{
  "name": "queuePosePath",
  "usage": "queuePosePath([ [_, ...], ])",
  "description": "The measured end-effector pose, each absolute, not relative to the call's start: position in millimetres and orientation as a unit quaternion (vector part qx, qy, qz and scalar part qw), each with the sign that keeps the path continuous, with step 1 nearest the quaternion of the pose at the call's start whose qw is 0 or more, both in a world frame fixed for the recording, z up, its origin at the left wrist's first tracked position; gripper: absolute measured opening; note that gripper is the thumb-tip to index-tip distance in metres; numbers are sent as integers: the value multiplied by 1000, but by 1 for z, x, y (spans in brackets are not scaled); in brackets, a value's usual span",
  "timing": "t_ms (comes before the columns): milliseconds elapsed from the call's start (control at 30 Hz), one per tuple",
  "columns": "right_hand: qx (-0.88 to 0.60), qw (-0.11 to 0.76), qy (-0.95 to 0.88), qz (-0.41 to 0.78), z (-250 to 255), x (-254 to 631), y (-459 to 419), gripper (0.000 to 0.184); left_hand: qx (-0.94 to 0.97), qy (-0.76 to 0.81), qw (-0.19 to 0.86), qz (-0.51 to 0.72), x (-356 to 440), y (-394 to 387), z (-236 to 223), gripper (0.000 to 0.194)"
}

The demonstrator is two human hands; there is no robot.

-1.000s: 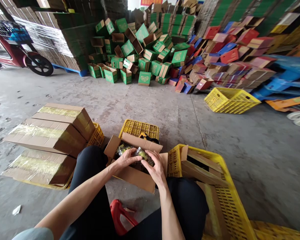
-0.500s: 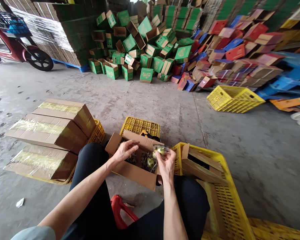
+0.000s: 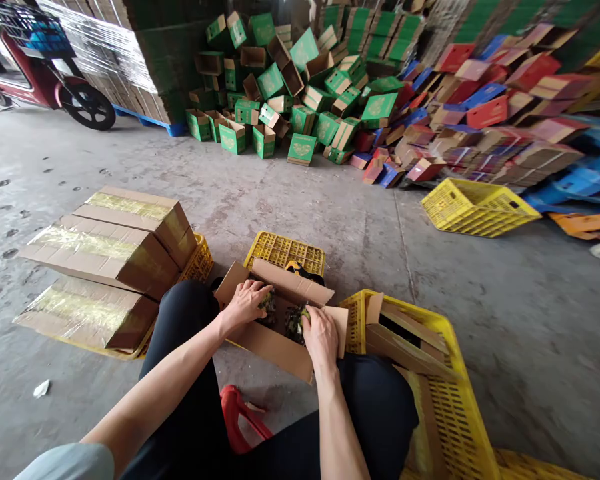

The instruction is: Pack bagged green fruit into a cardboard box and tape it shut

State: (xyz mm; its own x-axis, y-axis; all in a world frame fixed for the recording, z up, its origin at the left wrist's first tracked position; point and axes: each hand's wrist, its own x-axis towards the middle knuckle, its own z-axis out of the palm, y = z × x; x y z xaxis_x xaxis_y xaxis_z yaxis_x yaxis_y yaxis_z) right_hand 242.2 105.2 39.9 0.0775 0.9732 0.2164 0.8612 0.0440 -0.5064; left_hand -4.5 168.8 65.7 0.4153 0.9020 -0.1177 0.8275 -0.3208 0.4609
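Observation:
An open cardboard box with raised flaps sits between my knees, holding small clear-wrapped packets with green contents. My right hand reaches into the box's right side, its fingers curled on a clear-wrapped green packet; what the packet contains is too small to make out. On the left side of the box, my left hand lies over other clear-wrapped packets, fingers stretched out and slightly bent, touching them. The palm side of both hands is hidden.
Taped cartons are stacked in a yellow crate at left. Another yellow crate with cartons stands by my right knee. An upturned yellow crate lies behind the box. Green boxes, a scooter and a yellow crate are farther off.
My right hand has gone down into the box with the clear-wrapped packet it held above it. My left hand has lowered onto the packets at left. The view has shifted slightly.

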Motion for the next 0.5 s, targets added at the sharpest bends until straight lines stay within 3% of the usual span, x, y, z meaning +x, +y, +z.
queuePosePath([
  [167,-682,245,-682,101,27,241,102,40,807,550,207,55,-4,171,63,77],
  [300,-683,312,-655,82,39,236,101,41,791,569,208,82,-2,173,63,73],
  [400,-672,345,-650,85,59,231,102,39,769,571,241,157,0,175,65,74],
  [500,-632,374,-662,148,75,224,101,39,732,516,347,278,3,174,72,77],
])
